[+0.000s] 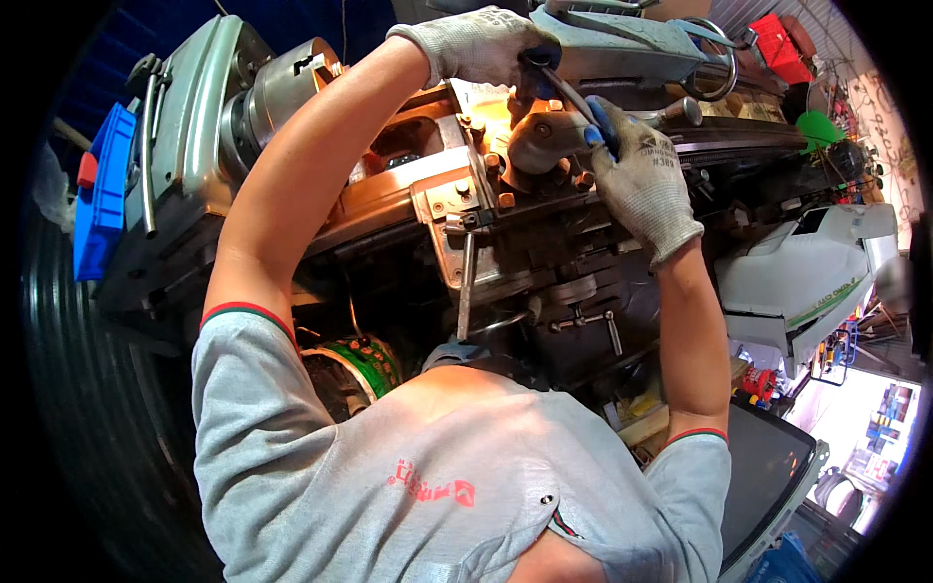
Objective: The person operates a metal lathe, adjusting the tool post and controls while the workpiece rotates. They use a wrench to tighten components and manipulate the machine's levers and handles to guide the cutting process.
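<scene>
Both gloved hands up on the lathe [292, 107]: left hand [481, 44] and right hand [641, 175] each wrapped around blue-handled pliers [573, 97].

Chuck [292, 83] left of tool post [544, 136]

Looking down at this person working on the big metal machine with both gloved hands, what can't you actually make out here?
- The tool's working tip: head view, hidden between the left hand and right hand; only its blue-handled shaft shows.
- What the tool bears on: covered by the gloves and washed out by bright glare on the lathe's carriage.
- The chuck jaws: too small and bent near the rim.
- Floor items at right: blurred, partly cut off by the fisheye edge.
</scene>
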Action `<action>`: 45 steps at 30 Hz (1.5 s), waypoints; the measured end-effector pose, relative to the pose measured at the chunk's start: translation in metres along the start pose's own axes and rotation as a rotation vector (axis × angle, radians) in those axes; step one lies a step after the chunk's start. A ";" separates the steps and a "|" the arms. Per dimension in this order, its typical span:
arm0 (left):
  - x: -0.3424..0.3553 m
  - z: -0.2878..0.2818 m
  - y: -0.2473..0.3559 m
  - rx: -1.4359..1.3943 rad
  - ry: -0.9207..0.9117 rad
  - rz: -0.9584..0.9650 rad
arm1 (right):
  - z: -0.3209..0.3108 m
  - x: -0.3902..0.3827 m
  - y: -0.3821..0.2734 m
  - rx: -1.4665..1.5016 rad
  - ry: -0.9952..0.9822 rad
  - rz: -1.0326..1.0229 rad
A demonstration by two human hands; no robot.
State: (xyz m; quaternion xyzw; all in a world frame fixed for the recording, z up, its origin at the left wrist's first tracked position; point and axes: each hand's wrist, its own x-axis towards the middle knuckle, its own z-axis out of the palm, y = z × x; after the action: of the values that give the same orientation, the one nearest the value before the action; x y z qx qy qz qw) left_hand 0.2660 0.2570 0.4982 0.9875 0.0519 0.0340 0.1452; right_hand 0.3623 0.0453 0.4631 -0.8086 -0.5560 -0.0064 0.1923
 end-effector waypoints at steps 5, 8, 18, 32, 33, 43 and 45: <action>0.001 -0.014 -0.017 0.003 0.013 0.418 | -0.002 -0.013 -0.036 0.264 -0.152 0.077; 0.002 -0.011 -0.022 0.079 0.008 0.457 | 0.016 -0.013 -0.066 1.421 -0.327 0.295; 0.001 0.039 -0.027 0.369 0.170 0.434 | 0.016 -0.022 -0.076 0.432 -0.234 0.113; 0.018 0.040 -0.011 0.405 0.151 0.175 | 0.018 -0.034 -0.056 1.241 -0.287 0.609; 0.014 0.038 -0.005 0.406 0.118 0.040 | 0.012 -0.029 -0.019 1.070 -0.222 0.457; -0.019 0.019 0.014 0.123 0.099 -0.087 | -0.011 0.017 0.037 -0.812 0.137 -0.099; -0.012 0.013 0.000 0.162 0.210 0.053 | -0.014 0.007 0.041 -0.727 0.275 -0.152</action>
State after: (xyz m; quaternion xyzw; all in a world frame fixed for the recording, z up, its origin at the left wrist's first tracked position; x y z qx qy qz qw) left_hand 0.2556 0.2525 0.4854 0.9879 0.0433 0.1369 0.0580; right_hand 0.4054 0.0348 0.4651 -0.7720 -0.5448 -0.3256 -0.0349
